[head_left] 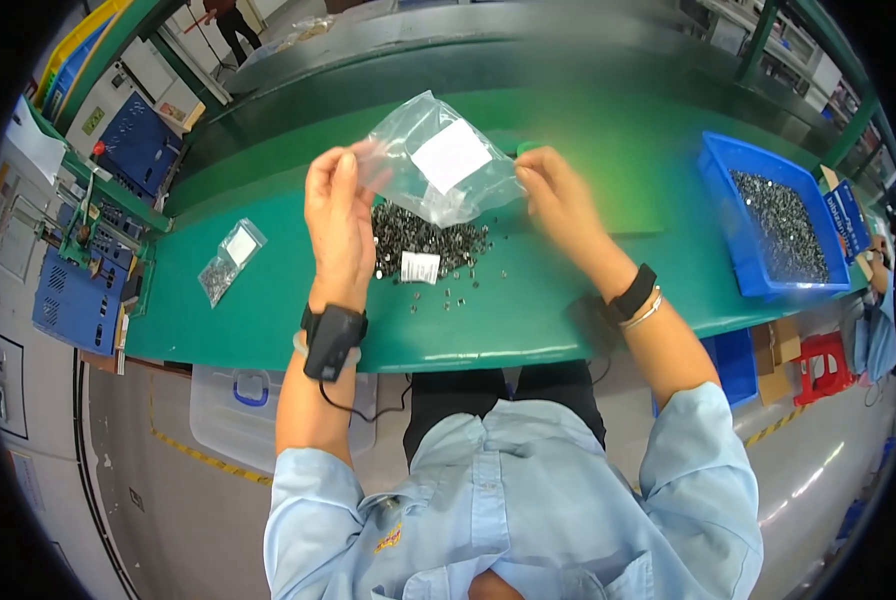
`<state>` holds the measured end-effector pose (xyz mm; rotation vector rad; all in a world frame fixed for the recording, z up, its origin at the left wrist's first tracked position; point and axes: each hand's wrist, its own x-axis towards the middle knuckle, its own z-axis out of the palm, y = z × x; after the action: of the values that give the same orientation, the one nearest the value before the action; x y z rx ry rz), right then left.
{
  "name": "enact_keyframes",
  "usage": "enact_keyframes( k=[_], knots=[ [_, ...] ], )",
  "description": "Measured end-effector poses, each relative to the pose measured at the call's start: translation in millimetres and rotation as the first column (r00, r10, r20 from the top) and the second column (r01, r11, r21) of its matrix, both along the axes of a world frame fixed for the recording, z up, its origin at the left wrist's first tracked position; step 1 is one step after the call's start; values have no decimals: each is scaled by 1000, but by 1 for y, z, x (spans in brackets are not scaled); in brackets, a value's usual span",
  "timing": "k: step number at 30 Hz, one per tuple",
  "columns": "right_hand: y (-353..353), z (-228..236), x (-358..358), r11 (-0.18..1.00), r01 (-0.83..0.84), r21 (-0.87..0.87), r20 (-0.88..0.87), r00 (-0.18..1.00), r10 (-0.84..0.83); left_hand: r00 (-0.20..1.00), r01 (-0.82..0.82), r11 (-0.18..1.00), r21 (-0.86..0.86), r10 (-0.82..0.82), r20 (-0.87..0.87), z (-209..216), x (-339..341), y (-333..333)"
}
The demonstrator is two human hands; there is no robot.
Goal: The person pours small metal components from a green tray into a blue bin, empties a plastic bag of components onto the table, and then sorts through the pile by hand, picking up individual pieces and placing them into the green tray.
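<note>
Between my two hands a clear plastic bag [393, 165] with a white label [451, 156] is held up over the table. My left hand [336, 215] grips its left edge between thumb and fingers. Its right corner is pinched by my right hand [560, 200]. I see no parts inside the bag. Below it, a heap of small dark metal parts [408, 232] lies on the green tabletop, partly hidden by the bag and my left hand. A printed white slip [420, 267] rests on the heap's near side, with a few loose parts scattered around.
Left on the table lies a labelled clear bag [232, 262] with small parts inside. At the right stands a blue bin [720, 215] holding many small parts. A blue machine [78, 290] is at the far left. Beyond the table's right end is a red stool [825, 368].
</note>
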<state>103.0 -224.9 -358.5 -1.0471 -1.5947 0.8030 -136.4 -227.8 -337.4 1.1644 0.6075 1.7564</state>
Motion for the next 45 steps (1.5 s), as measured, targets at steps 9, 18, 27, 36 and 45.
enact_keyframes(
  k=[9, 18, 27, 36, 45],
  knots=[
    [-5, 29, 14, 978, -116, -175, -252, 965, 69, 866, -165, 954, 249, 261, -427, 15, -9, -17],
    [7, 68, -23, 863, -442, -243, -309, 879, 363, -201, 71, 481, 874, 865, -459, 49, -49, -7],
    [42, -21, -50, 985, -159, 65, 499, 860, 106, 725, -483, 854, 195, 514, -459, 20, -117, -19],
    [21, 27, -63, 976, -174, -127, 223, 954, 199, 895, -362, 932, -27, 339, -289, -7, -136, -23],
    [-16, 3, -90, 915, -384, -122, 745, 573, 340, 941, -282, 959, -13, 274, -198, -30, -131, -22]
  ],
)
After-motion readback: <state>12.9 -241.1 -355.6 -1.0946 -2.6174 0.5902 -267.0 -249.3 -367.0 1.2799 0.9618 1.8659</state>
